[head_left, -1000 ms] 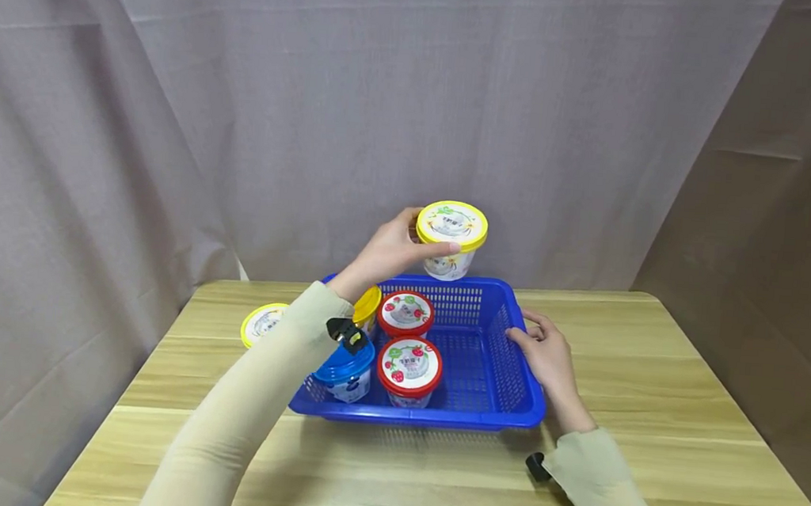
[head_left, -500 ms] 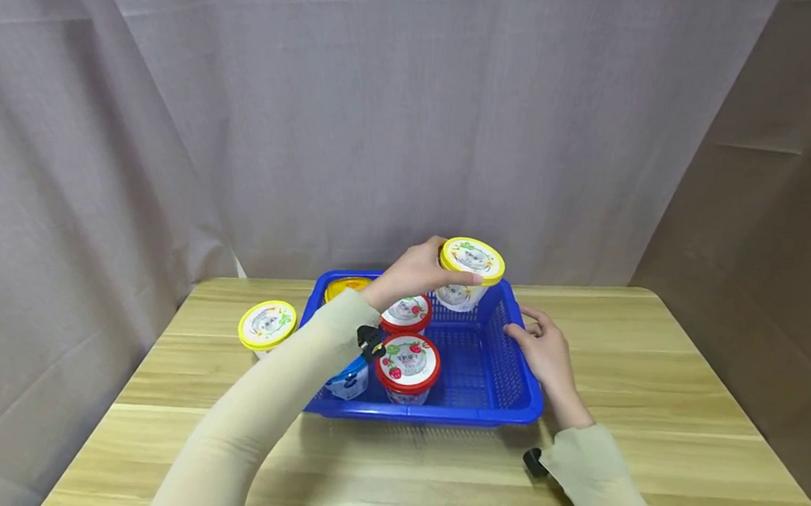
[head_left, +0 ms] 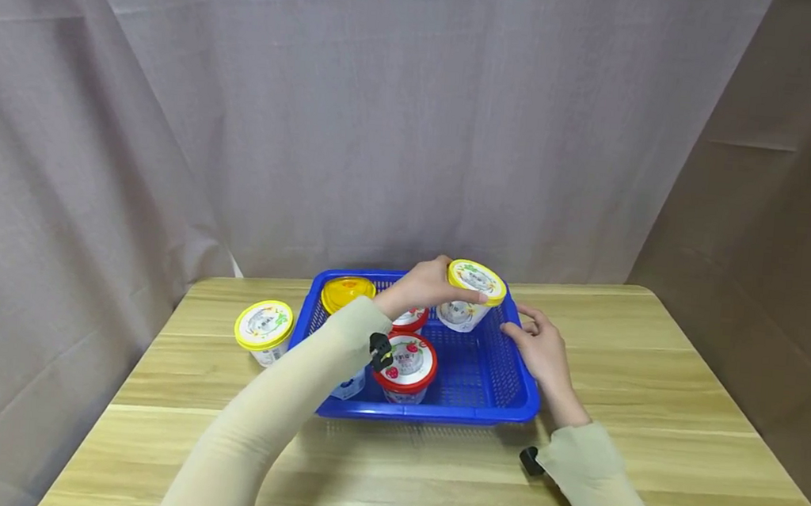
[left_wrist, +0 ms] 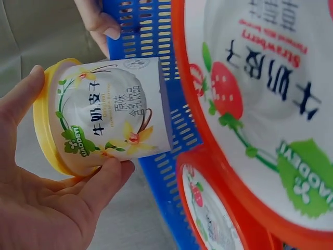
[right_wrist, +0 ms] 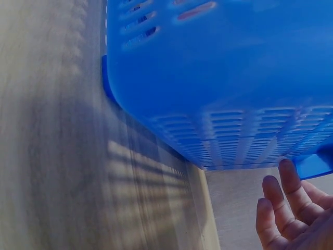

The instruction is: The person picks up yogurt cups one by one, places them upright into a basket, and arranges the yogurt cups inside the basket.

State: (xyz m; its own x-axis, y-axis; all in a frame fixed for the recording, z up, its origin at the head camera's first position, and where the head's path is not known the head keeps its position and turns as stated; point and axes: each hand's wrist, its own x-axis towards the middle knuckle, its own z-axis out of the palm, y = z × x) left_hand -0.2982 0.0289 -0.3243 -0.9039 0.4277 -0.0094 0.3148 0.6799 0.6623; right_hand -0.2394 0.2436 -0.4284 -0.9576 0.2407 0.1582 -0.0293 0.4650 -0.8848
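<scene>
My left hand (head_left: 426,285) grips a yellow-lidded milk-drink cup (left_wrist: 112,112) near its lid, with thumb and fingers on opposite sides. The cup hangs slightly tilted over the back right part of a blue plastic basket (head_left: 428,414). At the basket's right rim, my right hand (head_left: 544,351) holds on, thumb over the edge and fingers along the outside (right_wrist: 291,195). Two red-lidded strawberry cups stand inside; the nearer red-lidded cup (head_left: 407,364) shows best, the other is partly behind my left hand. A deep-yellow-lidded cup (head_left: 347,292) stands at the back left. My left forearm mostly hides a blue cup (head_left: 350,388).
Outside the basket, on its left, another yellow-lidded cup (head_left: 264,327) stands on the wooden table (head_left: 430,485). A grey curtain (head_left: 415,127) hangs behind the table, and a brown cloth wall (head_left: 755,257) rises at the right.
My left hand has lowered the yellow-lidded cup and brought it right, from above the basket's back rim to inside its back right area. My right hand stays on the rim.
</scene>
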